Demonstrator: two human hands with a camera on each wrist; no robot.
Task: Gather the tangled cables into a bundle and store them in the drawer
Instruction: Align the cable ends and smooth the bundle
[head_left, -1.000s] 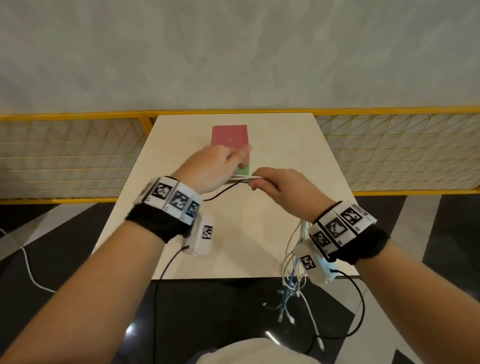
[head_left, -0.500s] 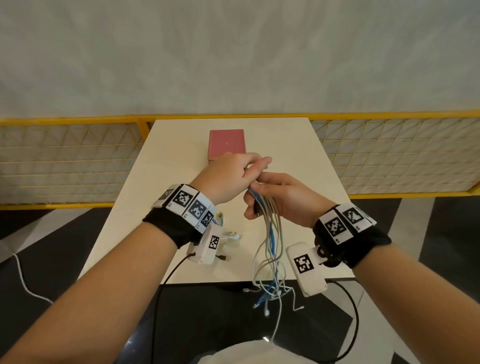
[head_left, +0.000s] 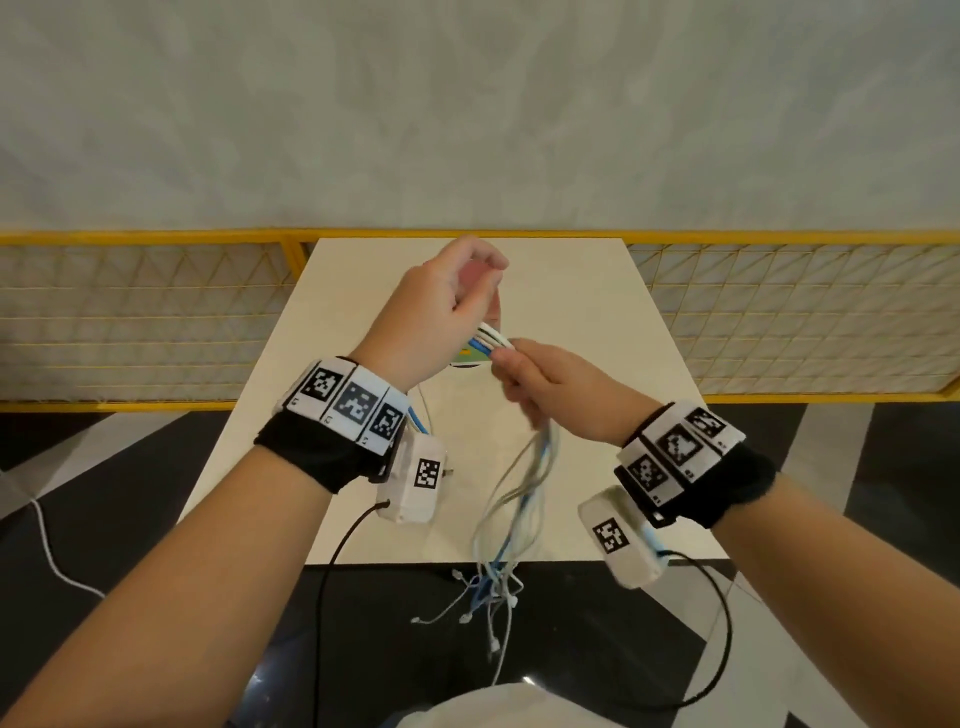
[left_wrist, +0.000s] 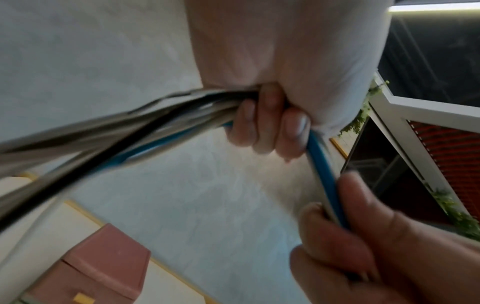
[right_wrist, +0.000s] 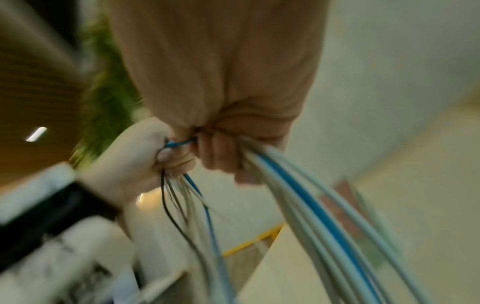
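A bunch of white, blue and black cables (head_left: 522, 483) hangs in the air over the beige table (head_left: 597, 322). My left hand (head_left: 457, 301) grips the cables (left_wrist: 161, 121) in a fist, raised above the table's middle. My right hand (head_left: 535, 379), just to its right and lower, grips the same cables (right_wrist: 306, 205), with a short span stretched between the two fists. Loose ends with plugs (head_left: 488, 608) dangle past the table's near edge. The pink drawer box (left_wrist: 96, 267) stands on the table under my left hand and is mostly hidden in the head view.
A yellow wire-mesh fence (head_left: 156, 317) runs behind the table on both sides, with a pale wall beyond. A black and white floor (head_left: 415, 649) lies below the near edge. Thin black leads (head_left: 332, 571) hang from the wrist cameras.
My left hand has risen and moved away from me with its part of the cables, covering the pink box. The right hand keeps its grip, and the loose ends swing lower.
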